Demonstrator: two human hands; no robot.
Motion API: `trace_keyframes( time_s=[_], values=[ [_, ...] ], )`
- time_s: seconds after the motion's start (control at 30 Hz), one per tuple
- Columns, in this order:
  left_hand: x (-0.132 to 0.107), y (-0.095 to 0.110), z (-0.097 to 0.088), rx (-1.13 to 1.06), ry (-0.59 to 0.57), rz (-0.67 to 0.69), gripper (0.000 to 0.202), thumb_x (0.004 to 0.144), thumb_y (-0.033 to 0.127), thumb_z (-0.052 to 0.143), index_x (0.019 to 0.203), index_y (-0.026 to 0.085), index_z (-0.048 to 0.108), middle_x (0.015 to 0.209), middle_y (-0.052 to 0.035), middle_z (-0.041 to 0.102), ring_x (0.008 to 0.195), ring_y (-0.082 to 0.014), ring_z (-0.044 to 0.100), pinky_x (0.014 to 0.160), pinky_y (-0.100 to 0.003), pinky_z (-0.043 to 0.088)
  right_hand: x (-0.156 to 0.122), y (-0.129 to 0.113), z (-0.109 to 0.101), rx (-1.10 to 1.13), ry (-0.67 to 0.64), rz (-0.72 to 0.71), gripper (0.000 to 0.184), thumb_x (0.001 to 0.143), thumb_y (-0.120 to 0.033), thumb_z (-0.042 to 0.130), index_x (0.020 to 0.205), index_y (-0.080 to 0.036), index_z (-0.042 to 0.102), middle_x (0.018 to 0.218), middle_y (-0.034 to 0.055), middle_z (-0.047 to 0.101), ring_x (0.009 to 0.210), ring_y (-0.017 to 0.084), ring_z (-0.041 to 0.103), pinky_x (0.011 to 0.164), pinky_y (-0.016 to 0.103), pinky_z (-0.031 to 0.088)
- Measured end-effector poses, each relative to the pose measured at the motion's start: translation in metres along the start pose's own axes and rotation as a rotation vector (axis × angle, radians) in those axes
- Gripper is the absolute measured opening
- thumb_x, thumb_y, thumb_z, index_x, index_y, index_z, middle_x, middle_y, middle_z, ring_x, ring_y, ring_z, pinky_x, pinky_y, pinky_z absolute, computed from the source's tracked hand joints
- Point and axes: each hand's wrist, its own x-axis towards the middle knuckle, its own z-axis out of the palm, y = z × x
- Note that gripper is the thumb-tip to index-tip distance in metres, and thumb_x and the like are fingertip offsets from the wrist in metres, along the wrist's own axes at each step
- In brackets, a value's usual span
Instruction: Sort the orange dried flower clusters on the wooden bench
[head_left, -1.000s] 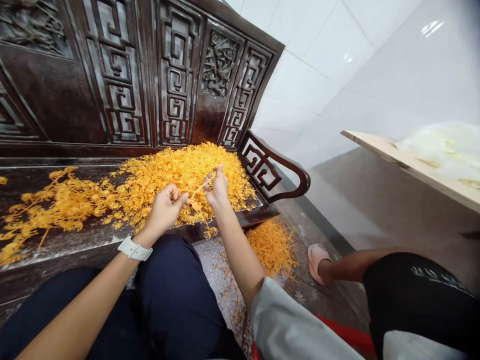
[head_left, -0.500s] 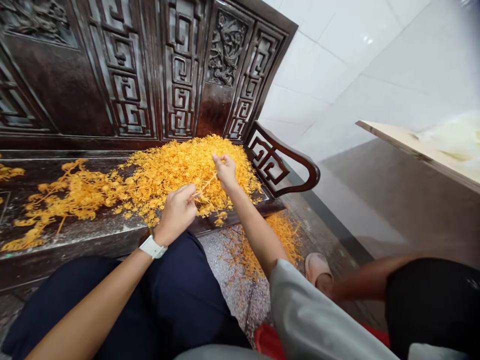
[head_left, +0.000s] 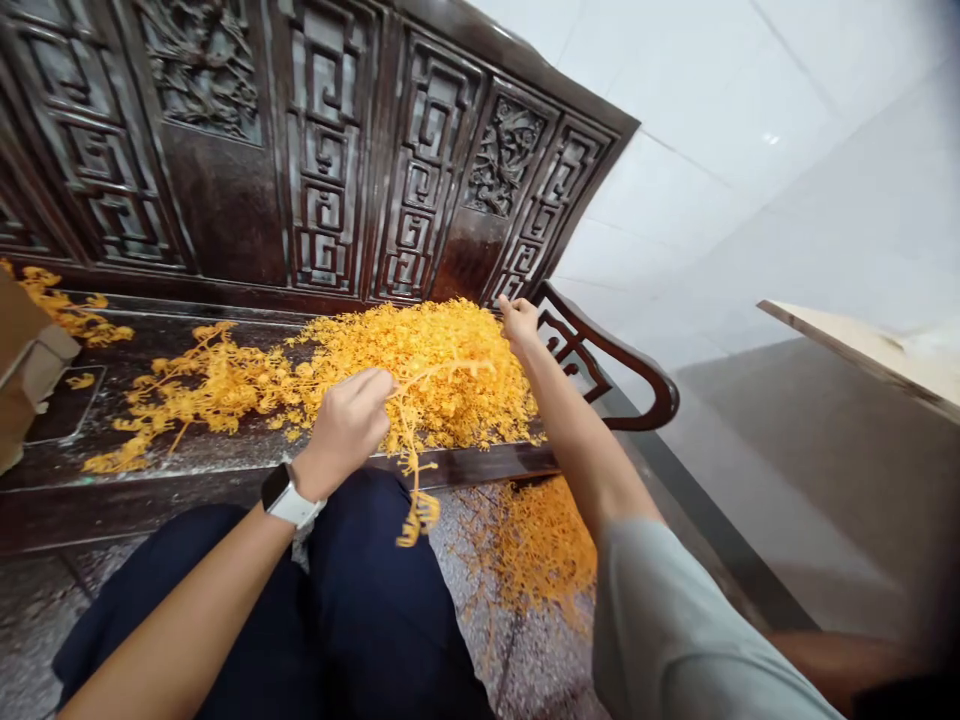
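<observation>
A big heap of yellow-orange plastic sprigs (head_left: 420,360) covers the seat of a dark carved wooden bench (head_left: 150,470). My left hand (head_left: 346,428), with a white watch on the wrist, is closed in a pinch on one yellow sprig (head_left: 415,470) whose lower end dangles over the bench's front edge. My right hand (head_left: 517,320) is stretched out to the far right of the heap, by the armrest, fingers curled shut; what they hold, if anything, is too small to make out.
The bench's carved back (head_left: 322,150) rises behind the heap, its curved armrest (head_left: 622,360) on the right. More sprigs (head_left: 536,545) lie on the stone floor. A cardboard box (head_left: 26,370) stands on the seat at left. A wooden board edge (head_left: 862,350) juts in at right.
My right hand has moved away from my left, up and right across the heap to the armrest. The left hand kept its pinch on the sprig. The view swung left; the other person's leg left it.
</observation>
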Motion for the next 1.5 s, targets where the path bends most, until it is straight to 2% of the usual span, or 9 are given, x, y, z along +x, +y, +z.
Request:
trace_keyframes(
  time_s=[0.27,0.4,0.53,0.73,0.87,1.03,1.23,1.37,1.5],
  values=[
    [0.001,-0.045,0.004,-0.101,-0.017,-0.04,0.036,0.077,-0.011,0.045,0.081,0.025,0.038,0.08,-0.0027,0.062,0.075,-0.0204,0.058,0.067,-0.032,0.041,0.0,-0.013,0.013,-0.477,-0.245,-0.379,0.078,0.096,-0.086,0.05,0.065,-0.017,0.067,0.057,0.0016,0.048,0.064,0.015,0.051,0.068,0.03,0.042],
    [0.004,-0.043,0.004,0.034,-0.091,0.105,0.035,0.077,-0.011,0.045,0.083,0.024,0.046,0.078,-0.0042,0.06,0.074,-0.023,0.05,0.069,-0.036,0.039,-0.059,-0.033,0.037,-0.301,-0.561,-0.333,0.08,0.097,-0.091,0.038,0.083,-0.018,0.069,0.078,0.0057,0.065,0.074,0.015,0.062,0.066,0.026,0.047],
    [0.0,-0.039,0.008,0.122,-0.14,0.094,0.033,0.078,-0.01,0.045,0.081,0.022,0.052,0.077,-0.0056,0.062,0.075,-0.0241,0.052,0.07,-0.037,0.038,-0.121,-0.041,0.054,-0.282,-0.991,-0.264,0.07,0.089,-0.088,0.062,0.073,-0.02,0.055,0.063,-0.0029,0.048,0.057,0.009,0.044,0.052,0.024,0.036],
    [-0.001,-0.037,0.012,-0.083,-0.282,-0.281,0.046,0.079,-0.009,0.047,0.108,0.017,0.069,0.092,-0.0074,0.074,0.082,-0.0221,0.067,0.072,-0.032,0.043,-0.138,-0.034,0.041,-0.047,-0.692,-0.451,0.065,0.092,-0.081,0.065,0.069,-0.022,0.047,0.061,-0.0051,0.039,0.055,0.008,0.036,0.05,0.024,0.031],
    [0.011,-0.037,0.016,-0.115,-0.324,-0.25,0.034,0.076,-0.008,0.049,0.081,0.018,0.068,0.078,-0.0053,0.068,0.077,-0.0211,0.064,0.072,-0.033,0.042,-0.167,-0.042,0.024,0.171,-0.56,-0.474,0.055,0.095,-0.069,0.072,0.074,-0.022,0.054,0.064,-0.0046,0.042,0.049,0.006,0.037,0.044,0.024,0.03],
    [0.016,-0.03,0.024,-0.199,-0.28,-0.252,0.031,0.077,-0.008,0.05,0.08,0.018,0.065,0.078,-0.0046,0.064,0.076,-0.0205,0.059,0.072,-0.034,0.039,-0.204,-0.063,0.018,0.364,-0.397,-0.588,0.049,0.097,-0.062,0.075,0.075,-0.023,0.057,0.066,-0.0037,0.048,0.045,0.004,0.029,0.039,0.023,0.024],
    [0.005,-0.05,0.011,-0.458,-0.358,-0.586,0.031,0.078,-0.009,0.053,0.064,0.018,0.058,0.061,-0.0001,0.055,0.061,-0.0149,0.048,0.065,-0.031,0.032,-0.155,-0.089,-0.027,0.523,-0.164,-0.749,0.034,0.107,-0.043,0.06,0.079,-0.025,0.065,0.061,-0.0067,0.04,0.045,0.002,0.02,0.046,0.026,0.013],
    [0.01,-0.062,-0.004,-0.835,-0.164,-0.87,0.028,0.095,0.015,0.064,0.067,0.015,0.064,0.064,-0.0026,0.058,0.05,-0.0092,0.037,0.054,-0.027,0.026,-0.114,-0.077,-0.033,0.211,0.239,-0.883,0.047,0.111,-0.054,0.039,0.096,-0.028,0.076,0.087,0.0018,0.066,0.062,0.009,0.054,0.057,0.033,0.034],
    [0.018,-0.053,-0.014,-1.022,-0.088,-0.983,0.027,0.089,0.024,0.075,0.067,0.015,0.063,0.063,-0.0034,0.055,0.047,-0.0071,0.031,0.049,-0.025,0.019,-0.104,-0.027,0.0,-0.361,0.021,-0.84,0.073,0.095,-0.084,0.053,0.116,-0.018,0.076,0.117,0.0159,0.065,0.101,0.024,0.067,0.087,0.045,0.058]
  ],
)
